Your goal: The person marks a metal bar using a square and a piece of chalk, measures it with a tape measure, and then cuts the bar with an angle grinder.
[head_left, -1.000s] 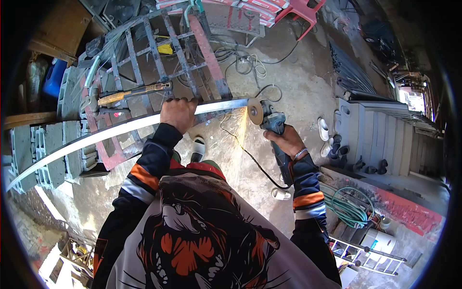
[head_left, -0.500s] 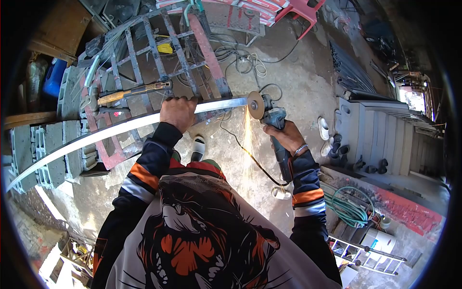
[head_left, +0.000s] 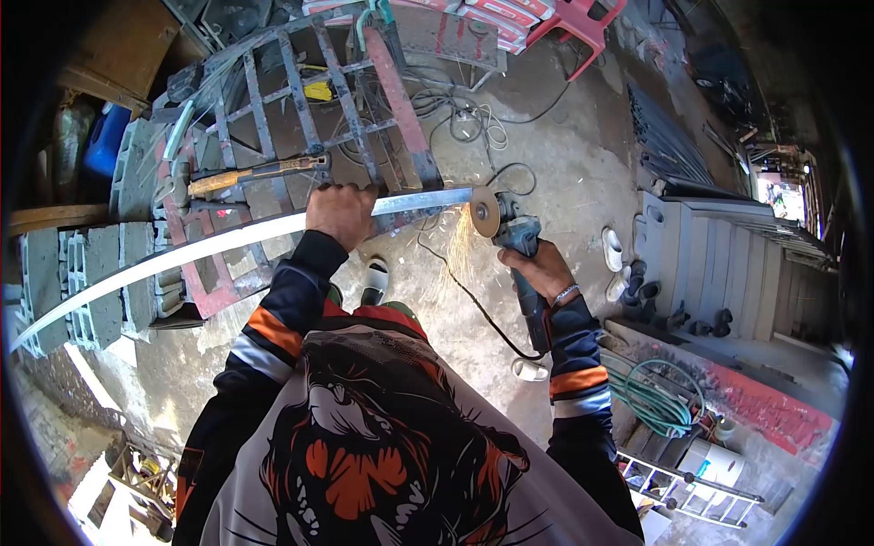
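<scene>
My left hand [head_left: 341,215] is closed around a long metal bar [head_left: 214,233], which looks curved in this wide view and runs from the far left edge to the disc. In my right hand [head_left: 543,272] is an angle grinder [head_left: 521,238], gripped by its body. The grinder's round brown disc [head_left: 485,211] meets the bar's right end, and sparks [head_left: 462,250] fly downward from there. Beneath the bar lies a rusty metal frame [head_left: 273,123]. On that frame, just beyond my left hand, rests a hammer with a yellow handle [head_left: 246,176].
Grey concrete blocks [head_left: 96,273] stand at the left. A dark power cord [head_left: 473,305] crosses the floor below the sparks. Loose cables lie farther off. At the right are grey steps [head_left: 728,264], shoes [head_left: 612,249] and a coiled green hose [head_left: 655,400]. A red chair [head_left: 583,27] stands at the back.
The spark stream is shorter and fainter, and fans out more to the left. The grinder sits slightly lower and its disc has turned a little. My left hand keeps its hold on the bar.
</scene>
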`<state>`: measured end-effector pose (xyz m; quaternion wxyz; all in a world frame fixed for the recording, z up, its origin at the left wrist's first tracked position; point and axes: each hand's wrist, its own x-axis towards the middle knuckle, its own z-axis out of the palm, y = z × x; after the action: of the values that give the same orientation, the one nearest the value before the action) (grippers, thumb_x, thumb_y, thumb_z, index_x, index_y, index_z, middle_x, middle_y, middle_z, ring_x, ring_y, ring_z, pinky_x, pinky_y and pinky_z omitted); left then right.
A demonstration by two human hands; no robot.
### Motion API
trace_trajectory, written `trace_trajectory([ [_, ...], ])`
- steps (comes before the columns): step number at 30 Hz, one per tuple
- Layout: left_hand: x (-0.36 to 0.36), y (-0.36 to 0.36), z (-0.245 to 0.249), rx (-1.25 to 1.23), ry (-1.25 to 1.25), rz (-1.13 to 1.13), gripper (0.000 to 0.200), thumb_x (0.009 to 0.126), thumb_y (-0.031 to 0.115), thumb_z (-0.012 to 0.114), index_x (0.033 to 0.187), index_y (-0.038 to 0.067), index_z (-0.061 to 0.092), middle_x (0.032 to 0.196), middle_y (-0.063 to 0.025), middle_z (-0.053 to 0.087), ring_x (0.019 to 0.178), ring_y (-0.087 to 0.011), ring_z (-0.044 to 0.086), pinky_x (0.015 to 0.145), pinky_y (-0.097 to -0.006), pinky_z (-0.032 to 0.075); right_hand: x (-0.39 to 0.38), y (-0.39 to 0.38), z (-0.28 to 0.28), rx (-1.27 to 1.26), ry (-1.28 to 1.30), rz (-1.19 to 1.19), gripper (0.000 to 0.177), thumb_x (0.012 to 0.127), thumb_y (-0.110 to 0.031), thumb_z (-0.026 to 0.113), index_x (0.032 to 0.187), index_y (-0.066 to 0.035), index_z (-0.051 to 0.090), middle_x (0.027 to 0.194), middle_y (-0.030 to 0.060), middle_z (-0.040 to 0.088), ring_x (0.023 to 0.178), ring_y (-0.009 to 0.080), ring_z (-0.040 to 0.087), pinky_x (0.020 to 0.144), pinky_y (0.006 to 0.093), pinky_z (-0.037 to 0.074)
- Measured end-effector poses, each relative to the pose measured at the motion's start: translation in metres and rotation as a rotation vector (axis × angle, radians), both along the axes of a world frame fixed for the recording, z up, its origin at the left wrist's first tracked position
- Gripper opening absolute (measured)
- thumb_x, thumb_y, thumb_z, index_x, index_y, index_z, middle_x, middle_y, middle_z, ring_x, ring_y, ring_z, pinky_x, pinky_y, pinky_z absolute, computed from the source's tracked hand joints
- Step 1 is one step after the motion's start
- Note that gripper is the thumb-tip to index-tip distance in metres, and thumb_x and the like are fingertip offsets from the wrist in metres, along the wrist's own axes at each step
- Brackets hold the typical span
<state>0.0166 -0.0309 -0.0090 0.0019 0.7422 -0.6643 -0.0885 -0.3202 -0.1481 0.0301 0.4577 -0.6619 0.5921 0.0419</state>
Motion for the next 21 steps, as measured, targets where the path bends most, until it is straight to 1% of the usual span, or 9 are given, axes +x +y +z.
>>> trace_trajectory([
  [11, 0.001, 0.000, 0.000, -0.003, 0.008, -0.007, 0.030, 0.085, 0.028, 0.068, 0.113, 0.019, 0.069, 0.089, -0.0085, 0.073, 0.082, -0.0275, 0.074, 0.070, -0.0413, 0.057, 0.004, 0.002, 0.005, -0.065, -0.003, 0.035, 0.035, 0.084, -0.033, 0.079, 0.088, 0.000, 0.068, 0.065, 0.0068, 0.065, 0.054, 0.0179, 0.065, 0.052, 0.0335, 0.051],
  [13, 0.001, 0.000, 0.000, -0.006, 0.009, -0.006, 0.030, 0.085, 0.027, 0.068, 0.113, 0.019, 0.069, 0.089, -0.0088, 0.073, 0.082, -0.0278, 0.074, 0.070, -0.0415, 0.057, 0.005, -0.002, 0.007, -0.029, 0.046, 0.045, 0.052, 0.079, -0.048, 0.077, 0.101, -0.001, 0.073, 0.089, 0.0193, 0.073, 0.084, 0.0324, 0.071, 0.078, 0.0398, 0.053],
  [17, 0.001, -0.001, 0.001, 0.027, 0.000, 0.004, 0.029, 0.085, 0.027, 0.067, 0.112, 0.019, 0.069, 0.090, -0.0089, 0.073, 0.083, -0.0281, 0.074, 0.070, -0.0416, 0.057, 0.011, -0.004, 0.014, -0.003, 0.078, 0.017, 0.051, 0.080, -0.047, 0.076, 0.101, 0.000, 0.073, 0.089, 0.0183, 0.074, 0.084, 0.0301, 0.071, 0.078, 0.0389, 0.053],
  [19, 0.001, -0.001, 0.002, 0.025, 0.000, 0.001, 0.028, 0.085, 0.027, 0.067, 0.112, 0.019, 0.069, 0.091, -0.0089, 0.073, 0.083, -0.0282, 0.074, 0.071, -0.0415, 0.057, 0.019, -0.002, 0.025, -0.137, 0.001, 0.085, 0.051, 0.080, -0.046, 0.077, 0.100, 0.000, 0.073, 0.087, 0.0166, 0.074, 0.083, 0.0281, 0.071, 0.077, 0.0392, 0.053],
  [20, 0.001, -0.001, 0.002, 0.030, -0.002, 0.004, 0.028, 0.086, 0.027, 0.067, 0.112, 0.019, 0.069, 0.091, -0.0089, 0.073, 0.084, -0.0283, 0.074, 0.071, -0.0415, 0.057, 0.018, -0.003, 0.021, -0.137, 0.001, 0.085, 0.051, 0.080, -0.046, 0.077, 0.100, 0.000, 0.073, 0.087, 0.0166, 0.074, 0.083, 0.0281, 0.071, 0.077, 0.0392, 0.053],
  [21, 0.001, -0.001, 0.002, 0.036, -0.004, 0.006, 0.028, 0.086, 0.027, 0.067, 0.112, 0.018, 0.069, 0.092, -0.0089, 0.074, 0.084, -0.0283, 0.074, 0.071, -0.0415, 0.057, 0.016, -0.004, 0.015, -0.107, -0.035, 0.035, 0.043, 0.082, -0.041, 0.079, 0.094, 0.000, 0.071, 0.077, 0.0121, 0.069, 0.068, 0.0228, 0.068, 0.064, 0.0364, 0.052],
])
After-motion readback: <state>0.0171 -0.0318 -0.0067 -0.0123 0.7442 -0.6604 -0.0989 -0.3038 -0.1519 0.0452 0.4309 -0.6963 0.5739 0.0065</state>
